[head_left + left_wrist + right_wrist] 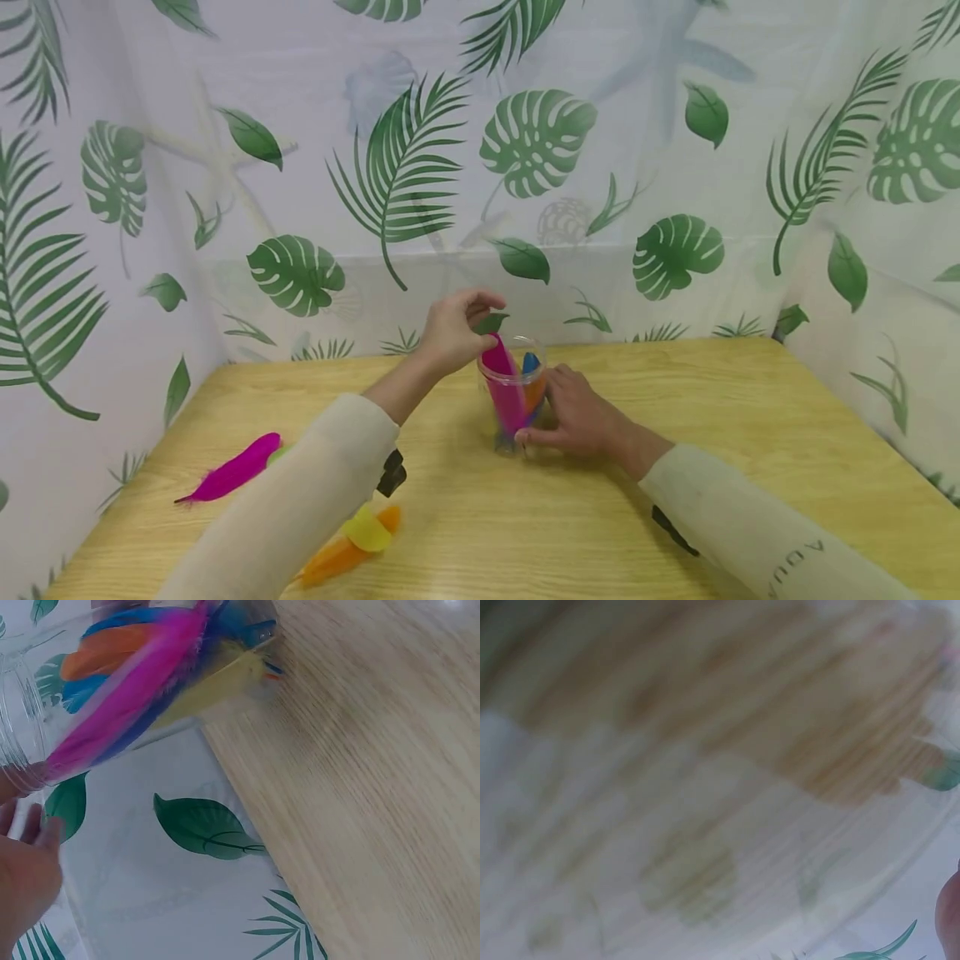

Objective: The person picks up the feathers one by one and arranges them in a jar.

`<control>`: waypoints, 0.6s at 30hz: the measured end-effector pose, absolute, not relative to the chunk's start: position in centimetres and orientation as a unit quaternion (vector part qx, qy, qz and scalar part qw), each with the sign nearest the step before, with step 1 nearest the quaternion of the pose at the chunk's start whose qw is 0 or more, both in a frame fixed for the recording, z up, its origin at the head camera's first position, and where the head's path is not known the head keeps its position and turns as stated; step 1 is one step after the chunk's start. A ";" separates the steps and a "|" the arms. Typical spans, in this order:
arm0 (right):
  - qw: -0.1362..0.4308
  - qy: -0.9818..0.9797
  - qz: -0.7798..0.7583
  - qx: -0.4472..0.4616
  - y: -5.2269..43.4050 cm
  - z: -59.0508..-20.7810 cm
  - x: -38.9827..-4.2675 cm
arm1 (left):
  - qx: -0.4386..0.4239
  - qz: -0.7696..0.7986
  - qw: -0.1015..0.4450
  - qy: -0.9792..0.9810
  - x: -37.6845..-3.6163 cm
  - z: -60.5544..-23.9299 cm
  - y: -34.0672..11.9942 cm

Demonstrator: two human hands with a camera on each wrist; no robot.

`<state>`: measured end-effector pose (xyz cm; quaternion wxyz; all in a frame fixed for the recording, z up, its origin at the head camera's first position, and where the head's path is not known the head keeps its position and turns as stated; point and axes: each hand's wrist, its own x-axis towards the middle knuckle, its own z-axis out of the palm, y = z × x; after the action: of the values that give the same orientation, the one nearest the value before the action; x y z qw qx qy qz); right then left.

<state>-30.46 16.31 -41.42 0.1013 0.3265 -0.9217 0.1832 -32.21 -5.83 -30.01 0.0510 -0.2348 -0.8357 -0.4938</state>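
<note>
From the head view, a clear plastic jar stands upright on the wooden bench, near its middle and toward the far edge, with a pink feather, a blue one and an orange one poking out of it. The right hand is wrapped round the jar's right side, fingers curled on the wall and thumb low at the base. The left hand hangs just above the rim, fingers bunched in a pinch at the pink feather's tip. Off to the near left lie a magenta feather and, nearer still, a yellow feather over an orange feather. The left wrist view shows the jar close up with its bright feathers inside, the hand's fingertips just beside its threaded mouth. The right wrist view is a blur of wood grain — no telling the grip from there.
</note>
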 end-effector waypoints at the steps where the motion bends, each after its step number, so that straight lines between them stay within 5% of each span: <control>1: 0.100 -0.922 0.185 0.325 16.3 -41.3 -30.5 | -0.222 -0.486 0.052 -0.844 -32.3 -30.0 -5.9; 9: 0.105 -0.920 0.187 0.326 16.2 -41.5 -30.7 | -0.147 -0.457 0.008 -0.877 -32.4 -30.0 -5.2; 18: 0.101 -0.921 0.183 0.330 16.4 -41.5 -30.7 | -0.117 -0.686 -0.133 -0.706 -32.9 -30.0 -7.1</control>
<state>-30.67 16.37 -41.50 0.1011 0.3296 -0.9207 0.1829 -32.86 -7.05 -30.02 -0.1333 -0.1172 -0.7058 -0.6858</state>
